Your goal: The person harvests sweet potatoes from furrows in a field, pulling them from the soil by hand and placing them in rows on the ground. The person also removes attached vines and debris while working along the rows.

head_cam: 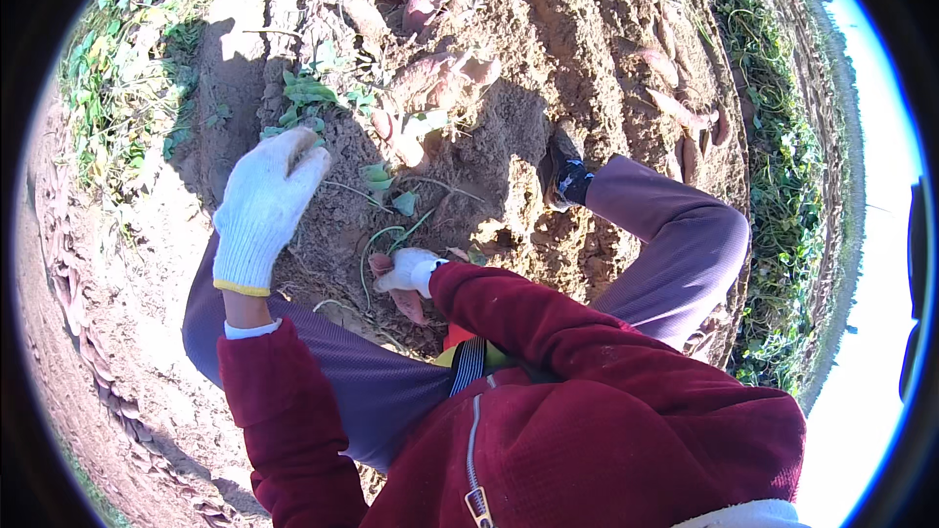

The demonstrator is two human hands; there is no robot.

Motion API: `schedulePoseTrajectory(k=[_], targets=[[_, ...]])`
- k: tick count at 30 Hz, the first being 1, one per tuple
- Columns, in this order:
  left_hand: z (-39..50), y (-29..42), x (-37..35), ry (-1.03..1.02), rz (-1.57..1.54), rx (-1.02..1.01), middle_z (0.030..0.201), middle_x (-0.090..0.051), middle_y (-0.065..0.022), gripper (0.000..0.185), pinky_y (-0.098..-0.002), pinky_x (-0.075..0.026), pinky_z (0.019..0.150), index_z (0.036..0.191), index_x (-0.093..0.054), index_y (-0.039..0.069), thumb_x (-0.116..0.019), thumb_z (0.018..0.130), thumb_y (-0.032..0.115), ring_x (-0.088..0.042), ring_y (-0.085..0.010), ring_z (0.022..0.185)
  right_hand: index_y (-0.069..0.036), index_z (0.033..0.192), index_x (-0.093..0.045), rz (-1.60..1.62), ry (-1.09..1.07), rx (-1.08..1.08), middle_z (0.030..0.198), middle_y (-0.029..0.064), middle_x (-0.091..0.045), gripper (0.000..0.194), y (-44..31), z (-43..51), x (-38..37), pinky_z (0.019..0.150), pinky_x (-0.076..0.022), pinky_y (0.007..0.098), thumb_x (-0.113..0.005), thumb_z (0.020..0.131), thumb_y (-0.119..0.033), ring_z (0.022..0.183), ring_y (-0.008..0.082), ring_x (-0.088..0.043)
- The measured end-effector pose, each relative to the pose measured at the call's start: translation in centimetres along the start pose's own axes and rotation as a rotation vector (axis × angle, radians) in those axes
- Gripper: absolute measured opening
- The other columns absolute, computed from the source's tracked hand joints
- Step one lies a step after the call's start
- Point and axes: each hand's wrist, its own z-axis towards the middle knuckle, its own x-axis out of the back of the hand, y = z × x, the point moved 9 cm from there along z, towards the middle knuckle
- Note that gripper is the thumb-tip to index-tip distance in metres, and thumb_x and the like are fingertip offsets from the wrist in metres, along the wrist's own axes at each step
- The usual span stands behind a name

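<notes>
My left hand [270,199], in a white knit glove with a yellow hem, hovers over the soil beside green leaves [308,90]. Its thumb stands apart from the fingers, and nothing shows between them. Lower down, my right hand [408,270], also gloved in white, is closed around a reddish sweet potato [408,304] close to my left leg. A thin green vine [369,253] curves beside that hand. Ahead of me, a cluster of sweet potatoes [425,81] lies partly covered with soil, and another sweet potato [422,9] rests farther off.
More sweet potatoes [682,110] lie along the ridge to the right, past my shoe [563,165]. A long row of sweet potatoes [73,301] runs down the far left. Leafy vines [781,183] border the right side; other vines [125,81] grow at upper left.
</notes>
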Motion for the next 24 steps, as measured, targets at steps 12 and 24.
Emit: schedulePoseTrajectory(k=[12, 24], targets=[[1.2, 0.5, 0.1, 0.024, -0.039, -0.027, 0.111, -0.075, -0.025, 0.041, -0.0454, -0.055, 0.09, 0.118, -0.072, 0.0, -0.062, 0.1, 0.035, -0.073, -0.0402, 0.105, -0.008, 0.121, -0.075, 0.733, 0.481, 0.447, 0.106, 0.0059, -0.078, 0.034, 11.8, -9.7, 21.7, 0.076, -0.0629, 0.0364, -0.083, 0.091, -0.023, 0.094, 0.0193, -0.075], [3.2, 1.9, -1.0, 0.01, -0.077, -0.063, 0.105, -0.075, -0.0265, 0.04, -0.0502, -0.055, 0.09, 0.111, -0.074, 0.0, -0.064, 0.098, 0.037, -0.073, -0.0435, 0.101, -0.004, 0.157, -0.052, 0.03, 1.474, 0.06, 0.151, 0.0185, -0.065, 0.079, 18.0, -30.5, 49.0, 0.115, -0.0482, 0.0394, -0.08, 0.091, -0.037, 0.133, 0.0301, -0.066]])
